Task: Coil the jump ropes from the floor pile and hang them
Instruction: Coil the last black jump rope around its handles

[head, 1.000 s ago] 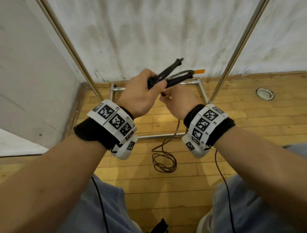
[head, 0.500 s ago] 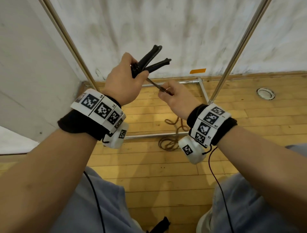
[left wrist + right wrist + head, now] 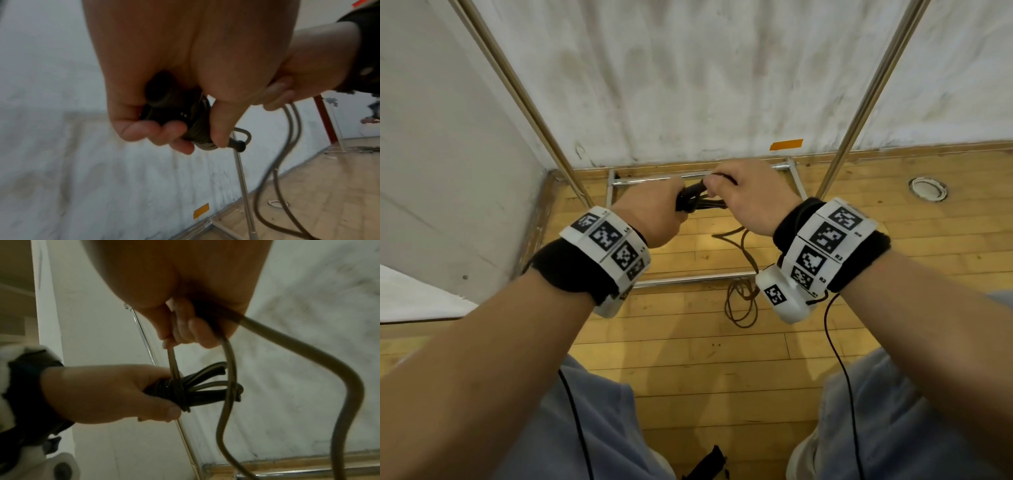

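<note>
My left hand (image 3: 654, 214) grips the two black jump-rope handles (image 3: 693, 202) together, held about level in front of me. Several turns of brown rope (image 3: 176, 391) are wound tight round the handles (image 3: 207, 390) where they leave the fist. My right hand (image 3: 748, 195) sits just above and right of them and pinches the rope (image 3: 171, 337) between thumb and fingers. From that hand two strands (image 3: 287, 146) hang down. The slack (image 3: 741, 301) lies in loose loops on the wooden floor below.
Two slanted metal rack poles (image 3: 527, 102) (image 3: 869, 89) rise on either side against the white wall. The rack's base frame (image 3: 688, 279) lies on the floor under my hands. Orange tape (image 3: 786, 145) marks the wall; a round floor fitting (image 3: 928, 187) sits right.
Both hands have come down from in front of the wall. The handles have swung from pointing up to level. My right hand has moved over them, carrying the rope round; the floor slack has shifted.
</note>
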{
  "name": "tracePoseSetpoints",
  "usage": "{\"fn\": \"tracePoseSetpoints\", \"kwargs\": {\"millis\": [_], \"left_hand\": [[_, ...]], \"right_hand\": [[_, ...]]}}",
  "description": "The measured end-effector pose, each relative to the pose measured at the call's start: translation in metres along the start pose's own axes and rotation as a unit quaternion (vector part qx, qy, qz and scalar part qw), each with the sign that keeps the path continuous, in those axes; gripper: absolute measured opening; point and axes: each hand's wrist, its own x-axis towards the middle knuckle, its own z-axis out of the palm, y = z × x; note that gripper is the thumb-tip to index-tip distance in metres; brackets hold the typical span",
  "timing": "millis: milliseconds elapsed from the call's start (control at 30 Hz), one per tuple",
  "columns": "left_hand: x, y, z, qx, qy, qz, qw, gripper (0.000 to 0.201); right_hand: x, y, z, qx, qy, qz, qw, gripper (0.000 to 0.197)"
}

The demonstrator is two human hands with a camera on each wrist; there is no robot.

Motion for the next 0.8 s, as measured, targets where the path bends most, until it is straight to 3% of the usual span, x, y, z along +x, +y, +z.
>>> {"fn": "tracePoseSetpoints", "kwargs": {"millis": [133, 300, 400, 533, 600, 667, 733, 800], "left_hand": [[-0.003, 0.012, 0.004, 0.018, 0.041, 0.037, 0.998, 0.031], [-0.007, 0.022, 0.008, 0.064, 0.069, 0.057, 0.994, 0.026], [-0.009, 0.023, 0.008, 0.034, 0.062, 0.101, 0.992, 0.028], [-0.018, 0.019, -0.003, -0.082, 0.079, 0.164, 0.980, 0.023], [-0.024, 0.020, -0.008, -0.139, 0.094, 0.181, 0.969, 0.025], [-0.026, 0.022, -0.012, -0.202, 0.121, 0.164, 0.958, 0.021], [-0.024, 0.022, -0.015, -0.241, 0.149, 0.126, 0.951, 0.018], [-0.021, 0.021, -0.016, -0.265, 0.168, 0.098, 0.944, 0.024]], "right_hand": [[0.004, 0.007, -0.005, -0.026, 0.068, 0.007, 0.997, 0.031], [0.005, 0.015, -0.007, -0.057, 0.072, 0.014, 0.996, 0.035], [0.008, 0.019, -0.010, -0.029, 0.073, 0.030, 0.996, 0.039], [0.013, 0.029, -0.026, 0.098, 0.041, 0.083, 0.991, 0.039], [0.013, 0.034, -0.031, 0.181, 0.006, 0.101, 0.978, 0.027], [0.012, 0.037, -0.027, 0.297, -0.012, 0.100, 0.950, 0.017], [0.010, 0.037, -0.016, 0.388, -0.008, 0.111, 0.915, 0.023], [0.007, 0.033, -0.002, 0.422, -0.015, 0.123, 0.898, 0.034]]}}
